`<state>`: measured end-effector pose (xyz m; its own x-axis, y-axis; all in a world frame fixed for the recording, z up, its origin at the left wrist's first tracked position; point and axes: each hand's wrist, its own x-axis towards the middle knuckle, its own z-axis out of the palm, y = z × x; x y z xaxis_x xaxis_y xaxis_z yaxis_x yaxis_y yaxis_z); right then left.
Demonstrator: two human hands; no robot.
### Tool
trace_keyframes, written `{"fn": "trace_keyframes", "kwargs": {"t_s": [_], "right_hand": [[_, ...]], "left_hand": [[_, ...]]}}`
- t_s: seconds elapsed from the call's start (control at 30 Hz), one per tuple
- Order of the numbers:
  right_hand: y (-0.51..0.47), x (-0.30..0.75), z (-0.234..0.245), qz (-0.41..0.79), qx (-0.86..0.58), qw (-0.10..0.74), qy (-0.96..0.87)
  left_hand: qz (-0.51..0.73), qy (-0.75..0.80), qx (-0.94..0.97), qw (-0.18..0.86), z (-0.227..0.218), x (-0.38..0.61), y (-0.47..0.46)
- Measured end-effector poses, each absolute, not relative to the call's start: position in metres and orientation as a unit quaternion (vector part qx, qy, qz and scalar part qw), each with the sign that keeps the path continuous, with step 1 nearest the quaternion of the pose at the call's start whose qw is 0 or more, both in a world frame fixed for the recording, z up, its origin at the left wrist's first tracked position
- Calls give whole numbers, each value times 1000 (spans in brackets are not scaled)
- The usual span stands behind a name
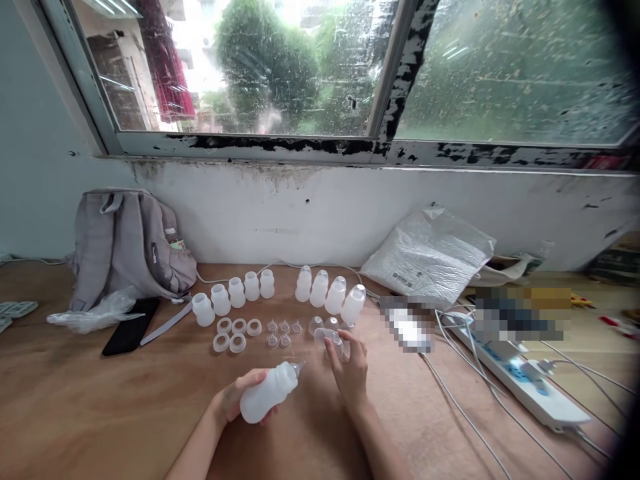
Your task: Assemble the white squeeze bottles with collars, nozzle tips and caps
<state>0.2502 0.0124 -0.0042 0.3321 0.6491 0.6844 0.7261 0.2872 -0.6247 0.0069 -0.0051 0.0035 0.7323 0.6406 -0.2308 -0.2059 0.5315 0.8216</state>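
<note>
My left hand [237,395] is wrapped round a frosted white baby bottle [265,395], tilted with its clear nipple [299,368] pointing up and right. My right hand [349,367] pinches a clear bottle cap [325,337] just above the table, to the right of the nipple. Close behind it stand more clear caps [315,324]. Several white collar rings [238,343] and loose clear nipples [285,341] lie in rows beyond my hands. Open bottle bodies [203,309] form a slanting row at the left, and capped bottles [353,305] form another at the right.
A grey backpack [125,247], a clear plastic bag [100,312] and a black phone [131,327] are at the left. A silver mailer bag [430,257] leans on the wall below the window. A white power strip [560,397] with trailing cables lies at the right.
</note>
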Motion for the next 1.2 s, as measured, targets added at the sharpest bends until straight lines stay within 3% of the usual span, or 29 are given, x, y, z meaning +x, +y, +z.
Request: {"fn": "trace_keyframes", "kwargs": {"t_s": [0.3, 0.43, 0.57, 0.63, 0.77, 0.93, 1.03, 1.2], "right_hand": [[19, 243, -22, -80, -629, 381, -673], [19, 243, -19, -91, -634, 392, -660], [9, 236, -7, -37, -585, 489, -646], [1, 228, -2, 82, -550, 518, -650], [-10, 207, 2, 335, -507, 496, -620], [-10, 191, -3, 412, -530, 512, -536], [-9, 192, -3, 407, -552, 518, -511], [-10, 197, 1, 376, -556, 530, -517]], "left_hand": [[322, 313, 382, 808, 5, 14, -7], [354, 316, 403, 783, 9, 19, -8], [403, 325, 461, 721, 11, 27, -9], [448, 362, 521, 630, 9, 30, -10], [469, 451, 671, 356, 3, 31, -14], [391, 447, 792, 140, -6, 35, -18], [382, 448, 794, 154, -8, 43, -20], [369, 464, 733, 334, 1, 54, -27]]}}
